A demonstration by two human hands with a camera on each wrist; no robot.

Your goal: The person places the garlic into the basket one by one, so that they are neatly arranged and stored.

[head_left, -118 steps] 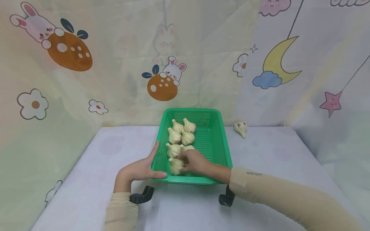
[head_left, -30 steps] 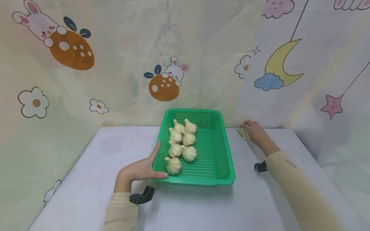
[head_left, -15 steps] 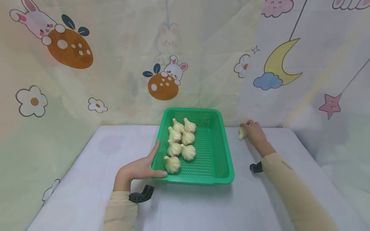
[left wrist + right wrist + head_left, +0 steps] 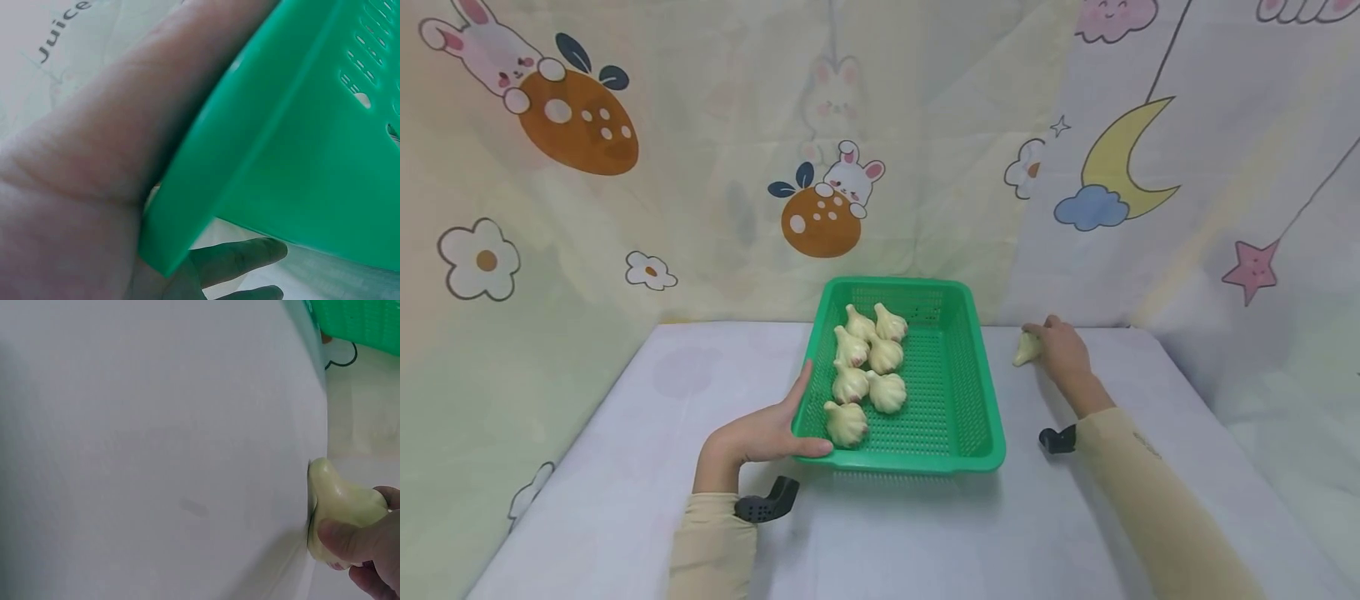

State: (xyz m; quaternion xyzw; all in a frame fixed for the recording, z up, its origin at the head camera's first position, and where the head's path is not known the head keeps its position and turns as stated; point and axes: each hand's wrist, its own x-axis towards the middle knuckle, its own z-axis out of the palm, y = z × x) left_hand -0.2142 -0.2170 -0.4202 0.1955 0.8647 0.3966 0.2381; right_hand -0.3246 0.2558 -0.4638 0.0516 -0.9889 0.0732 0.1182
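Note:
A green plastic basket stands on the table with several pale garlic bulbs inside, gathered toward its left side. My left hand grips the basket's near left corner. The thumb lies over the front rim, and in the left wrist view fingers reach below the rim. Right of the basket, my right hand holds another garlic bulb at the table's back edge. The right wrist view shows thumb and fingers pinching this bulb, its stem end close to the cloth.
A white cloth covers the table. Behind it hangs a printed fabric backdrop with rabbits, flowers and a moon. Black wrist cameras sit at both wrists. Basket mesh floor shows at the right of the bulbs.
My right hand has left the basket for the lone bulb at the right and now grips and turns it. The bulbs in the front of the basket sit slightly differently. The left hand stays put.

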